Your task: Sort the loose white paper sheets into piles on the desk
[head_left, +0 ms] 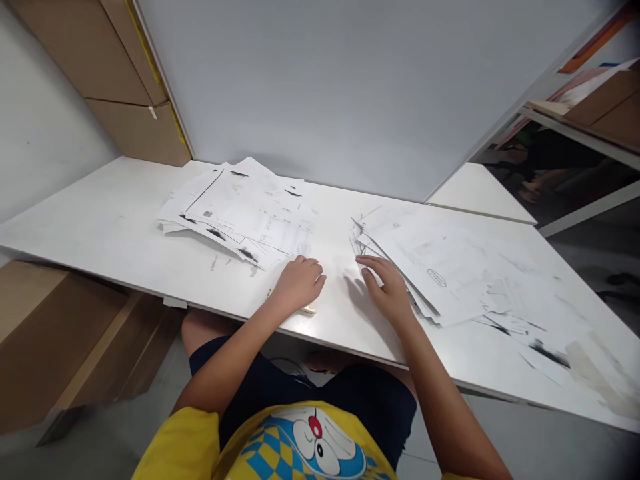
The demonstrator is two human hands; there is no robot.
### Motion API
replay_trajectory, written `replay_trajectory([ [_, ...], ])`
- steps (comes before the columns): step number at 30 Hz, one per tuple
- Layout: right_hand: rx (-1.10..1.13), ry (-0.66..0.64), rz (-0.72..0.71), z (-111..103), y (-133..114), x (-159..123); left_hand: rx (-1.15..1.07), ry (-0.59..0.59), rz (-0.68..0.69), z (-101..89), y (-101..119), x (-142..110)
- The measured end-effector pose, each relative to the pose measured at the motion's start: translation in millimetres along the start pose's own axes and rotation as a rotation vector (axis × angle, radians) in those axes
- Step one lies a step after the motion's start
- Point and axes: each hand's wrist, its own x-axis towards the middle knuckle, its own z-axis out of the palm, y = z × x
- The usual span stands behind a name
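Observation:
My left hand (300,283) rests loosely over a small pale pad-like object (309,309) near the table's front edge. Its fingers are slightly bent and lie on top rather than round it; the hand hides most of the object. Just beyond that hand is an untidy pile of printed papers (250,207), some with black smudges. My right hand (387,290) is open at the left edge of a second loose pile of papers (430,267), thumb and fingers apart. Its fingertips are by the sheet edges; whether they touch cannot be made out. An oval stamp shows on the top sheet.
The white table (110,227) runs across the view, with a grey-white panel (320,93) upright behind it. Cardboard boxes (120,73) stand at the back left, and another brown box (50,333) is below the left edge. A shelf frame (590,207) is at the right.

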Motion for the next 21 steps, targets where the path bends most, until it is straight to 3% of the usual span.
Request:
replay_trajectory([
  [5,0.026,-0.081,0.052,5,7,-5,-0.017,0.008,0.006,-0.7,0,0],
  [13,0.011,-0.131,0.009,10,12,-6,-0.005,0.013,0.001,-1.2,1,-1],
  [21,0.072,-0.126,0.002,10,13,-8,-0.008,0.011,-0.014,-0.8,1,-1],
])
